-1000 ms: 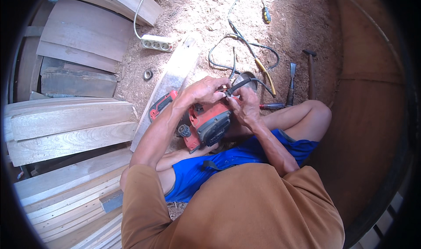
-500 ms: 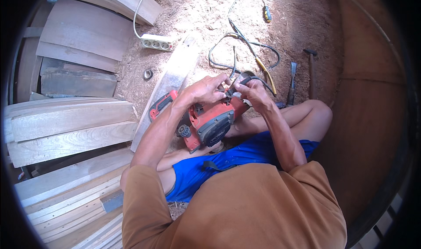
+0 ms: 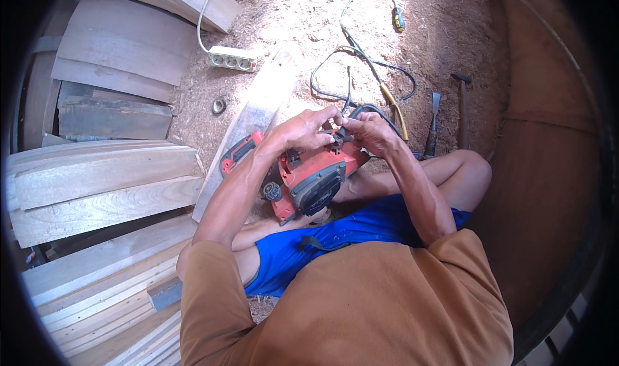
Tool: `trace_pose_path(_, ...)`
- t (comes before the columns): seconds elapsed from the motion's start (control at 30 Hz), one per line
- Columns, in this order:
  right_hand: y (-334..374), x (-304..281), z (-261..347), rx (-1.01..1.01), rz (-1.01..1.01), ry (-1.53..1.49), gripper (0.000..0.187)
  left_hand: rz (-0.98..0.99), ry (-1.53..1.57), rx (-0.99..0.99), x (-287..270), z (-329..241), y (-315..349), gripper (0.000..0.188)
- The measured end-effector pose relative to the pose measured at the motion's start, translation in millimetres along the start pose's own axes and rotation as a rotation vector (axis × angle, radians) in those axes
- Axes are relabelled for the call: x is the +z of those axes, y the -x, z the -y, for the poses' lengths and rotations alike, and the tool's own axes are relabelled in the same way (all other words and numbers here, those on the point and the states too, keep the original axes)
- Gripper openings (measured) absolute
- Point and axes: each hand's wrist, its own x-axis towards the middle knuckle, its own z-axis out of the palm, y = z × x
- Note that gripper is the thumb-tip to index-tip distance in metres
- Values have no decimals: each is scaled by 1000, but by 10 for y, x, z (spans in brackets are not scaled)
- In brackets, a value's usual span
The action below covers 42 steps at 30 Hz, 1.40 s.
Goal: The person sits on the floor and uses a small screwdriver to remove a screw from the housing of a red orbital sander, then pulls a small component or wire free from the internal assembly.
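Note:
A red and black electric hand planer (image 3: pixel 316 182) rests tilted across my lower legs, part of its casing open near the rear end. My left hand (image 3: pixel 304 132) reaches over it from the left, thumb and fingers pinched together above the opening. What these fingertips hold is too small to make out. Against them, my right hand (image 3: pixel 374 134) grips a black power cord (image 3: pixel 365 109) where it meets the planer. A grey adjusting knob (image 3: pixel 271 191) sticks out at the planer's front end.
Beyond my hands, a dark cable (image 3: pixel 414 85) with a yellow section loops over wood shavings. A chisel (image 3: pixel 433 124), hammer (image 3: pixel 462 105) and screwdriver (image 3: pixel 399 21) lie to the right. A plank (image 3: pixel 258 101), tape roll (image 3: pixel 218 106), power strip (image 3: pixel 232 59) and stacked boards (image 3: pixel 103 198) are leftward.
My right hand has turned and shifted slightly, closing in on the left fingertips. The cord beside it now bends differently. The planer has stayed in place.

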Motion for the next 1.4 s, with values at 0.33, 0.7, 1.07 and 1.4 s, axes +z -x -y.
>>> trace_pose_path(0.33,-19,20,-83,-37,-107,58,23,21,124,20,-30,50,0,28)
trace_pose_path(0.7,221,32,-142,-223,-121,53,20,41,56,-1,-50,-1,-9,25)
trace_pose_path(1.07,76,1,-88,-105,-135,202,26,49,52,-41,-51,-42,0,39)
trace_pose_path(1.4,14,-73,-92,-7,-98,39,18,55,74,-69,-47,43,-53,28)
